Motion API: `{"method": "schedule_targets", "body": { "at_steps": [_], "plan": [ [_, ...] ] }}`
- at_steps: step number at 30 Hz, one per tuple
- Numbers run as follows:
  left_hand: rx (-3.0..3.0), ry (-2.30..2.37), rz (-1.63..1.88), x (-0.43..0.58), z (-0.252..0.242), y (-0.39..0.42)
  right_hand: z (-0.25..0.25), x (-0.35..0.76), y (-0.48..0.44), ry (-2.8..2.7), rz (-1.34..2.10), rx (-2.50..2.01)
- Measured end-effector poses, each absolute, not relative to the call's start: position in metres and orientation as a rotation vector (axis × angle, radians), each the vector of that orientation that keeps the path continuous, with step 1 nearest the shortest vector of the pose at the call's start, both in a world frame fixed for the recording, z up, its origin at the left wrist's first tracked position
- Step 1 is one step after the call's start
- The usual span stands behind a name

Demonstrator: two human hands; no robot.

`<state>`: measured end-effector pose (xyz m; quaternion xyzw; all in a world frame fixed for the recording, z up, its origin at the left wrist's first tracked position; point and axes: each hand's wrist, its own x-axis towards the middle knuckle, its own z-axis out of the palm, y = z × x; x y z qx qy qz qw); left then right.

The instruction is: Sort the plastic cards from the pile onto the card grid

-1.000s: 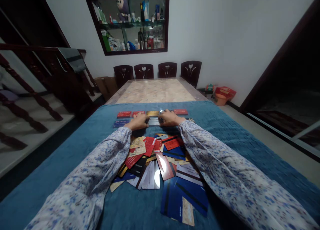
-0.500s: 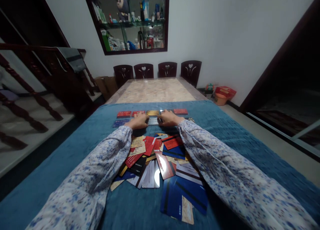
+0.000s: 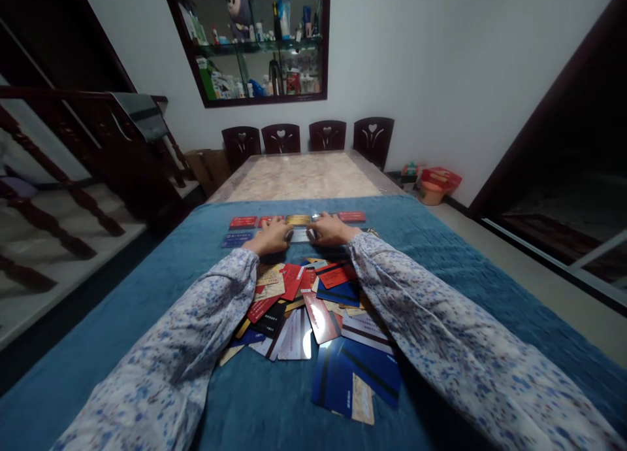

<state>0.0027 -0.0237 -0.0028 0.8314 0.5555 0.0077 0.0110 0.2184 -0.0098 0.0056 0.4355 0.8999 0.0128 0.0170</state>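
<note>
My left hand (image 3: 272, 235) and my right hand (image 3: 330, 230) face each other across a pale silvery card (image 3: 300, 236), fingers curled at its two ends. The card lies flat in the nearer of two rows. At the left of that row is a blue card (image 3: 238, 240). In the farther row are a red card (image 3: 243, 222), a gold card (image 3: 298, 219) and another red card (image 3: 351, 216); my fingers partly hide others. Below my hands spreads a loose pile of cards in several colours, with a black card (image 3: 269, 319) and a blue striped card (image 3: 375, 371) among them.
A blue cloth (image 3: 161, 294) covers the near part of the table, and the marble-patterned top (image 3: 313, 176) shows beyond. Dark chairs (image 3: 327, 136) stand at the far end. A railing (image 3: 63, 157) is on the left, an orange bucket (image 3: 431, 192) on the floor at right.
Both hands stay at the ends of the silvery card, with hardly any movement. The whole view has shifted slightly; the cards keep their places.
</note>
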Motion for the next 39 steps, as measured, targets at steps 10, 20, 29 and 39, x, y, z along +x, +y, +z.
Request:
{"method": "schedule_targets", "body": {
  "at_steps": [10,20,29,39],
  "plan": [
    [2.674,1.599,0.163,0.036,0.016,-0.071,0.020,0.250,-0.032,2.881,0.015,1.344],
    [2.681,1.498,0.251,0.057,0.016,-0.112,0.006,0.289,-0.062,2.973,-0.018,1.326],
    [2.660,1.403,0.280,0.067,0.009,-0.132,-0.009,0.304,-0.080,3.026,-0.096,1.417],
    [2.721,1.286,0.299,0.070,0.006,-0.141,-0.008,0.317,-0.084,3.139,-0.244,1.233]
  ]
}}
